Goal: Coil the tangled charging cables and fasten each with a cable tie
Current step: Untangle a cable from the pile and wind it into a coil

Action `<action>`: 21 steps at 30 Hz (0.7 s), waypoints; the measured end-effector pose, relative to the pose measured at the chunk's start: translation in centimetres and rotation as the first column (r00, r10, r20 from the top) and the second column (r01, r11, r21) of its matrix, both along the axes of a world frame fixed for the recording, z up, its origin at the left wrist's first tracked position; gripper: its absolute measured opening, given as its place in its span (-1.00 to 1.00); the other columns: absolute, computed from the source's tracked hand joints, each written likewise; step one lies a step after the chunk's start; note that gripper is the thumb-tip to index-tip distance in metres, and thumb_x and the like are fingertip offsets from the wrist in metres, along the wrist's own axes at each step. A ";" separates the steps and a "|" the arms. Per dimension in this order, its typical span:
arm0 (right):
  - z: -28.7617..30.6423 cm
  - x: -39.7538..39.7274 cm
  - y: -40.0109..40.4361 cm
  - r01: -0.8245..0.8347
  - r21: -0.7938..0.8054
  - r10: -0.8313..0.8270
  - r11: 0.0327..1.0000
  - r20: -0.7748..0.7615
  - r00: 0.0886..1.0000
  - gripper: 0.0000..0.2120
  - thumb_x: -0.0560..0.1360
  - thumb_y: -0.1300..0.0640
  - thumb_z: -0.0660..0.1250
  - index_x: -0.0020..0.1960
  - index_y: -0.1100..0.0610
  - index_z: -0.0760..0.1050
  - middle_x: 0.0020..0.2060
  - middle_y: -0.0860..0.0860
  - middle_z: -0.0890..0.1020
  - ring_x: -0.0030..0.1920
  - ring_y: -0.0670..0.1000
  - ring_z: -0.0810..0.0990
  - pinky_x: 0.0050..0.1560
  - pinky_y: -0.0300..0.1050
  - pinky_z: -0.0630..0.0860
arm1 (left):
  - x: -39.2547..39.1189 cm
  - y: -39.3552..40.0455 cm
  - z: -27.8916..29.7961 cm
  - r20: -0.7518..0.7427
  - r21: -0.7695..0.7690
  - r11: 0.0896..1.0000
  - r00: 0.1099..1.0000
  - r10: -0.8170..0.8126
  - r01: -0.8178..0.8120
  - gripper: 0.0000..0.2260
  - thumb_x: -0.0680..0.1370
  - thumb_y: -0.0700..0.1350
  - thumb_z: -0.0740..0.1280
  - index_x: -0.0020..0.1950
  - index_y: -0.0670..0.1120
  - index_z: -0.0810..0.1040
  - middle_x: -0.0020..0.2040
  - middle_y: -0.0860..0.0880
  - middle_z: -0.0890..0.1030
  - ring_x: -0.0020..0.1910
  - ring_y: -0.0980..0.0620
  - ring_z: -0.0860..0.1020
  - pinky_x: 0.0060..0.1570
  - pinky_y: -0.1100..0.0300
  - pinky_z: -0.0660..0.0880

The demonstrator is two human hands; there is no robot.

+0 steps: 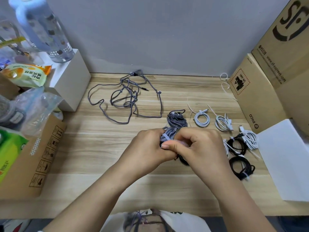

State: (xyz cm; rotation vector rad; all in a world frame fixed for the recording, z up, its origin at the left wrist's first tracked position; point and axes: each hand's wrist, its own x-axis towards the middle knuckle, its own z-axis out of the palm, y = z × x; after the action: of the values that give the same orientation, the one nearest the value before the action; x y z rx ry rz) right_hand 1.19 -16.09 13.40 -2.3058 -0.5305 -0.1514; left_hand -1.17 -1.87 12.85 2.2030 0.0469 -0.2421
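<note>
Both hands meet at frame centre over worktop (93,164). Left hand (147,148) grip curled round grey braided coil (173,126); right hand (199,144) pinches pale cable tie (164,137) wrapped around it. Tangled grey cable (125,97) lies above, well apart.

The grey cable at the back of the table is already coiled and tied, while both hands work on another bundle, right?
Not quite. The head view shows the grey cable lying loose and tangled, untied. Both hands, left and right, do grip another bundle.
</note>
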 end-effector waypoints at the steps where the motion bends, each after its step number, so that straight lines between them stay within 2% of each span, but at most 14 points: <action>1: 0.0 0.0 0.1 0.005 0.006 -0.005 1.000 0.021 1.000 -0.61 0.24 -0.32 0.28 -0.26 0.01 0.50 -0.48 -0.12 0.41 -0.44 -0.08 0.37 -0.44 -0.12 0.38 | 0.1 0.0 0.0 -0.013 -0.001 1.000 1.000 -0.008 0.008 -0.81 0.21 0.06 0.30 -0.30 -0.03 0.48 -0.48 0.07 0.41 -0.46 0.12 0.31 -0.46 0.23 0.23; 3: 0.1 0.1 0.2 -0.037 -0.023 0.038 0.999 0.042 0.998 -0.67 0.25 -0.26 0.33 -0.10 -0.08 0.50 -0.34 -0.17 0.43 -0.37 -0.12 0.42 -0.37 -0.09 0.45 | 0.1 0.1 0.1 -0.039 -0.017 1.000 0.999 -0.022 0.022 -0.81 0.27 0.02 0.38 -0.40 0.01 0.39 -0.53 0.09 0.36 -0.49 0.13 0.29 -0.48 0.25 0.20; 7: 0.2 0.4 0.2 -0.166 0.036 0.164 0.985 0.044 0.985 -0.79 0.34 -0.11 0.35 -0.11 -0.07 0.66 -0.26 -0.14 0.50 -0.25 -0.09 0.49 -0.29 -0.11 0.45 | 0.2 0.1 0.2 -0.031 -0.060 0.996 0.997 -0.068 0.067 -0.81 0.29 0.00 0.40 -0.42 0.09 0.39 -0.50 0.15 0.42 -0.45 0.22 0.36 -0.44 0.34 0.24; 9: -0.1 0.5 0.1 -0.190 0.048 0.187 0.981 0.049 0.981 -0.79 0.39 -0.08 0.30 -0.11 -0.05 0.66 -0.27 -0.14 0.52 -0.25 -0.11 0.49 -0.29 -0.13 0.45 | 0.4 0.2 0.1 -0.020 -0.041 0.996 0.996 -0.083 0.082 -0.80 0.28 0.04 0.43 -0.37 0.06 0.42 -0.46 0.12 0.44 -0.43 0.22 0.37 -0.42 0.33 0.25; 12: -0.5 0.6 0.0 -0.197 0.024 0.194 0.980 0.097 0.976 -0.86 0.39 0.01 0.34 -0.15 0.01 0.66 -0.28 -0.13 0.55 -0.27 -0.08 0.50 -0.28 -0.12 0.46 | 0.2 0.4 -0.2 -0.004 0.016 0.997 0.997 -0.071 0.071 -0.69 0.27 0.05 0.50 -0.30 0.03 0.37 -0.41 0.09 0.41 -0.42 0.20 0.35 -0.42 0.30 0.24; 15: -0.7 0.5 0.0 -0.187 0.059 0.175 0.981 0.166 0.971 -0.89 0.41 0.09 0.34 -0.19 0.06 0.64 -0.26 -0.09 0.58 -0.26 0.01 0.54 -0.25 -0.08 0.47 | 0.1 1.0 -0.2 0.009 -0.087 0.992 0.996 -0.086 0.087 -0.64 0.28 -0.02 0.56 -0.17 0.02 0.38 -0.33 0.07 0.52 -0.37 0.19 0.40 -0.37 0.29 0.28; 17: -0.9 0.2 0.3 -0.181 0.098 0.160 0.979 0.187 0.969 -0.92 0.41 0.16 0.31 -0.21 0.08 0.58 -0.26 -0.08 0.58 -0.25 0.05 0.54 -0.26 -0.02 0.47 | 0.2 1.5 -0.2 0.011 -0.133 0.981 0.990 -0.144 0.144 -0.59 0.29 -0.06 0.58 -0.08 0.04 0.39 -0.23 0.00 0.61 -0.27 0.11 0.47 -0.25 0.20 0.37; 21: -1.6 -0.2 1.2 -0.138 0.101 0.128 0.985 0.096 0.987 -0.94 0.41 0.11 0.22 -0.17 0.01 0.46 -0.25 -0.11 0.54 -0.21 -0.05 0.51 -0.22 -0.03 0.44 | -0.1 1.6 -0.6 0.024 -0.119 0.946 0.954 -0.300 0.301 -0.54 0.29 -0.17 0.58 -0.05 0.13 0.37 -0.23 0.14 0.56 -0.27 0.35 0.47 -0.25 0.47 0.33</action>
State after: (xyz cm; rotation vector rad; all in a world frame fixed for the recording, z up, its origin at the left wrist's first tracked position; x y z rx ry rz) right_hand 1.00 -14.89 11.83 -2.1593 -0.7034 -0.2135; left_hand -1.22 -0.28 12.25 2.0828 -0.3025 -0.3984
